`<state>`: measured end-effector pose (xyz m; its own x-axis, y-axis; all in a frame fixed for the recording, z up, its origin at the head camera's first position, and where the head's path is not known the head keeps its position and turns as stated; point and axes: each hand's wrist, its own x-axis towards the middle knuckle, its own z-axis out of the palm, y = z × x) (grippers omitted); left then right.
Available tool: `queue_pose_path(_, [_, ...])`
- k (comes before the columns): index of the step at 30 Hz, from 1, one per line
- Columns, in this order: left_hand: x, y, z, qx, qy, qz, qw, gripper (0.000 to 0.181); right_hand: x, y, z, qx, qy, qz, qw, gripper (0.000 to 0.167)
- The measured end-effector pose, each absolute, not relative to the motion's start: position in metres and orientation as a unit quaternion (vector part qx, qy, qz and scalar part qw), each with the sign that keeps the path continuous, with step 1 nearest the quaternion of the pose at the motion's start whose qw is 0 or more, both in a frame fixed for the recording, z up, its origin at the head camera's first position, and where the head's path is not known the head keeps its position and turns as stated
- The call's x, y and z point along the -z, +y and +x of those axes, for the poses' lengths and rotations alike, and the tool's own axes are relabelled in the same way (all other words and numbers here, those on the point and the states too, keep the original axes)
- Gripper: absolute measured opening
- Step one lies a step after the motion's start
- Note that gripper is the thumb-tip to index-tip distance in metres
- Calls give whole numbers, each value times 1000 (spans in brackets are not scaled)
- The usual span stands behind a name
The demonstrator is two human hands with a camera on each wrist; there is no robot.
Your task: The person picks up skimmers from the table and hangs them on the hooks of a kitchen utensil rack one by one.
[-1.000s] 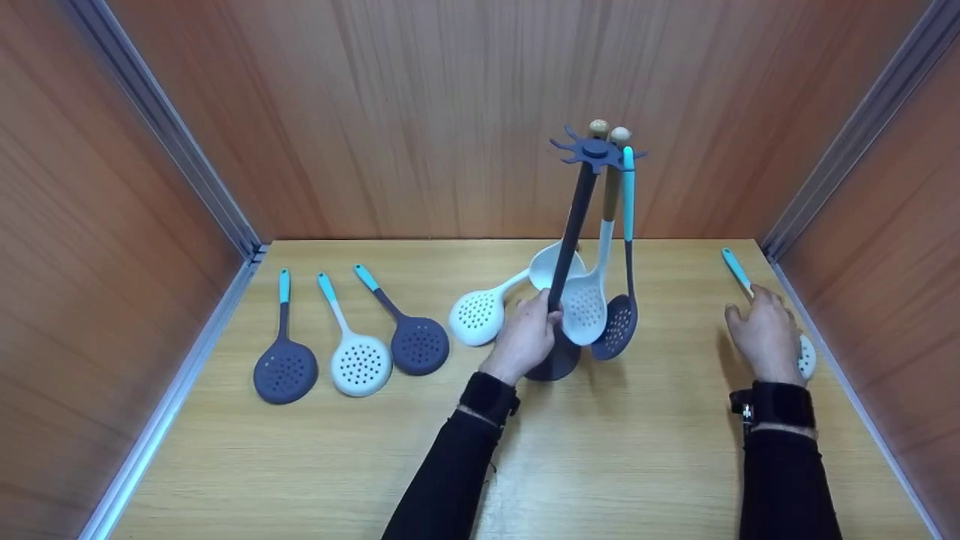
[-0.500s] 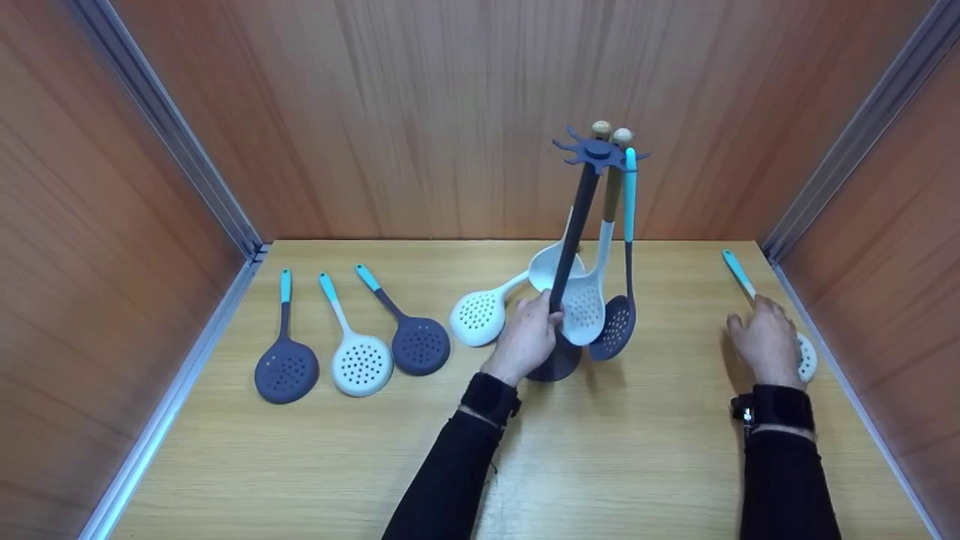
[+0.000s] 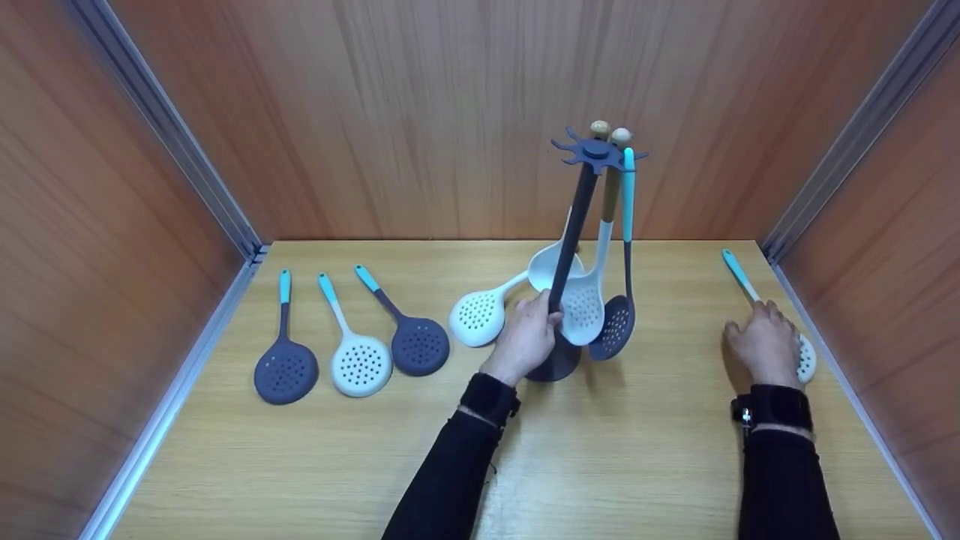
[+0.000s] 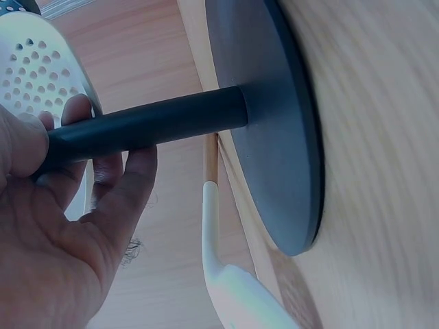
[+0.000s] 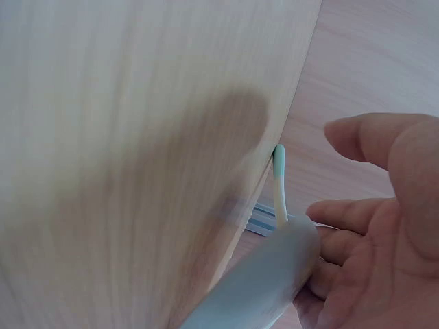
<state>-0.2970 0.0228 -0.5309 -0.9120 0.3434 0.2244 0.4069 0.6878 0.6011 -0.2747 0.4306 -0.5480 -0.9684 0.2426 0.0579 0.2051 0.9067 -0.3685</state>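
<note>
My left hand (image 3: 525, 337) grips the dark pole of a utensil stand (image 3: 576, 217), low above its round base; the left wrist view shows fingers and thumb curled round the pole (image 4: 178, 122). From the stand's hooked top hang a white slotted spoon (image 3: 583, 311) with a wooden handle, a dark slotted spoon (image 3: 615, 330) with a turquoise handle, and a white ladle (image 3: 547, 264) behind the pole. At the far right, my right hand (image 3: 766, 345) is over a white skimmer (image 3: 807, 360) with a turquoise handle, partly hidden. In the right wrist view its fingers are extended beside the skimmer's head (image 5: 264, 277), thumb apart.
On the left of the table lie a dark skimmer (image 3: 286, 372), a white skimmer (image 3: 361, 365) and another dark skimmer (image 3: 420, 346). Another white skimmer (image 3: 478, 318) lies beside the stand. Wooden walls (image 3: 465, 112) enclose the table at the back and both sides.
My right hand has shifted slightly toward me over the white skimmer, uncovering more of its handle. The left hand keeps its grip, and the stand barely moves.
</note>
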Motion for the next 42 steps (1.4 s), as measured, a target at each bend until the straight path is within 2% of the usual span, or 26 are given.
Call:
queue_pose_path(6, [531, 22, -296, 341, -915, -207, 55, 11, 546, 429, -272, -166, -979, -113, 40, 77])
queue_pose_path(16, [532, 21, -297, 339, -915, -209, 54, 11, 539, 426, -267, -145, -981, -120, 45, 70])
queue_pose_path(24, [532, 22, -298, 338, -914, -217, 66, 10, 536, 424, -266, -150, -978, -139, 45, 51])
queue_pose_path(30, [532, 21, -297, 337, -915, -211, 63, 10, 541, 423, -269, -167, -976, -130, 56, 51])
queue_pose_path(34, [532, 22, -296, 334, -918, -206, 54, 13, 544, 422, -269, -178, -973, -119, 80, 43])
queue_pose_path(42, [531, 23, -297, 334, -920, -200, 44, 13, 543, 418, -269, -200, -969, -131, 59, 39])
